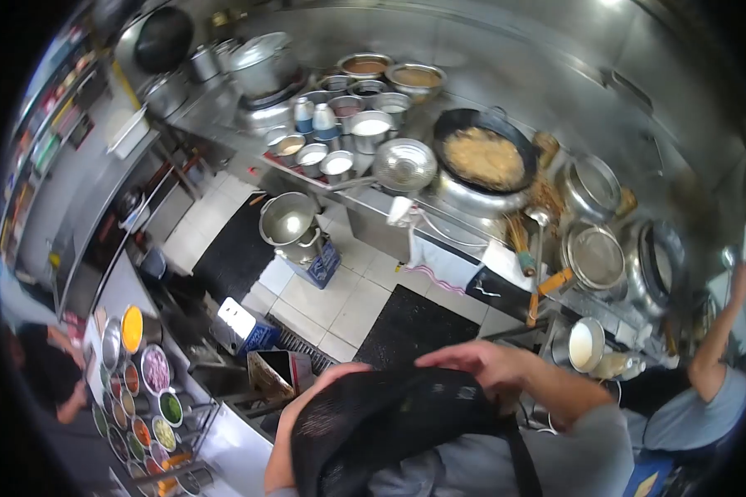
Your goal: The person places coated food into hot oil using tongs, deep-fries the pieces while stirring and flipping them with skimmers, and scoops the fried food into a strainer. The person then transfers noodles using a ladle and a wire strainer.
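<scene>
Neither of your hands showed a clear grip in the head view: your left hand (323, 383) lay along the left edge of the black mesh fabric (381, 418), its fingertips partly hidden, while your right hand (478, 362) met the upper right edge with its fingers reaching out, so I could not tell whether either was closed on it. That fabric filled the bottom middle of the view, over your grey clothing, and the likeliest trouble was a slip, since a loose hold on one side could have let it sag or twist. It was also bulky enough to hide the floor just below you, so a careless step could have caught the edge of the black mat (406, 327). Ahead, the metal pot (288, 217) sat above a blue crate (319, 269), where a knock might have tipped it. Food (482, 157) lay in the wok (451, 124) across from you; any flame was out of sight, but with your hands occupied, it could have overcooked unwatched. The strainer (406, 166) had its handle near the counter's front edge, easy to snag with a sleeve. On your right a co-worker (700, 406) had an arm raised, and an elbow swung wide could have struck that person.
</scene>
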`<state>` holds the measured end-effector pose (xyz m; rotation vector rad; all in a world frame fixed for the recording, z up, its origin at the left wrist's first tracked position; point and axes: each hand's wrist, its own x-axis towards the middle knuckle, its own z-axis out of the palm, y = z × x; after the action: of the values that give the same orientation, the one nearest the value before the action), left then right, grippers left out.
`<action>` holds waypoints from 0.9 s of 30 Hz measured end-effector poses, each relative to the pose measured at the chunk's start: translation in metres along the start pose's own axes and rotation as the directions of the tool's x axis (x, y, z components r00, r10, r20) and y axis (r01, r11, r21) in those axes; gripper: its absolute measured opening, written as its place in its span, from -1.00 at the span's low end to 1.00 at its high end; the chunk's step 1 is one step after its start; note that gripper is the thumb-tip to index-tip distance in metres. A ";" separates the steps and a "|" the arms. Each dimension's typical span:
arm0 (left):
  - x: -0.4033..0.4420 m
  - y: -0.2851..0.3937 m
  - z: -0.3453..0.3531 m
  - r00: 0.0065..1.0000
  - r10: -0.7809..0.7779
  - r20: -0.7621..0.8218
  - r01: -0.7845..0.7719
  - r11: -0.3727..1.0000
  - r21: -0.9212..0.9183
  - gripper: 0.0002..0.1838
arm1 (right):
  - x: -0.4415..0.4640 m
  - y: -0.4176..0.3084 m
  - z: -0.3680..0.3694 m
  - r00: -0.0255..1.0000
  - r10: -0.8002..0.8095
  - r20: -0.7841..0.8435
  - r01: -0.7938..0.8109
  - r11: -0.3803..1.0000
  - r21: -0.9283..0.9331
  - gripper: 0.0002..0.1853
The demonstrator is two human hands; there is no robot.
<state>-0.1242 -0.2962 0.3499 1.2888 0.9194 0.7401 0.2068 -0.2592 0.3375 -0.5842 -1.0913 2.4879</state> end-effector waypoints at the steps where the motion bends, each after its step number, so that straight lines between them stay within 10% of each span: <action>1: 0.009 0.013 0.011 0.999 -0.020 0.042 0.020 1.000 0.016 -0.60 | 0.008 -0.014 -0.006 0.998 -0.025 0.060 0.028 0.998 -0.062 -0.11; 5: 0.070 0.085 0.079 0.921 0.359 0.154 -0.346 0.932 -0.106 -0.60 | 0.025 -0.079 -0.013 0.955 -0.154 0.253 0.270 0.806 -0.527 -0.30; 13: 0.210 0.168 0.204 0.512 0.815 -0.271 -0.830 0.388 -0.401 -0.61 | 0.032 -0.156 0.033 0.757 -0.456 0.468 0.629 0.704 -0.331 -0.46; 18: 0.270 0.201 0.213 0.017 0.779 -0.627 -0.987 -0.087 -0.134 -0.61 | 0.042 -0.154 0.027 0.783 -0.438 0.441 0.590 0.746 -0.307 -0.51; 24: 0.268 0.124 0.175 -0.539 0.406 -0.738 -0.770 -0.592 0.238 -0.61 | 0.047 -0.181 0.000 0.801 -0.484 0.352 0.597 0.613 -0.517 -0.58; 27: 0.289 0.131 0.174 -0.331 0.471 -0.818 -0.717 -0.689 -0.106 -0.58 | 0.049 -0.196 -0.013 0.787 -0.537 0.304 0.609 0.595 -0.524 -0.57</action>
<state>0.1693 -0.1055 0.4423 0.5752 -1.0258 2.5370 0.2028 -0.1031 0.4667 -0.1715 -1.8028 1.5937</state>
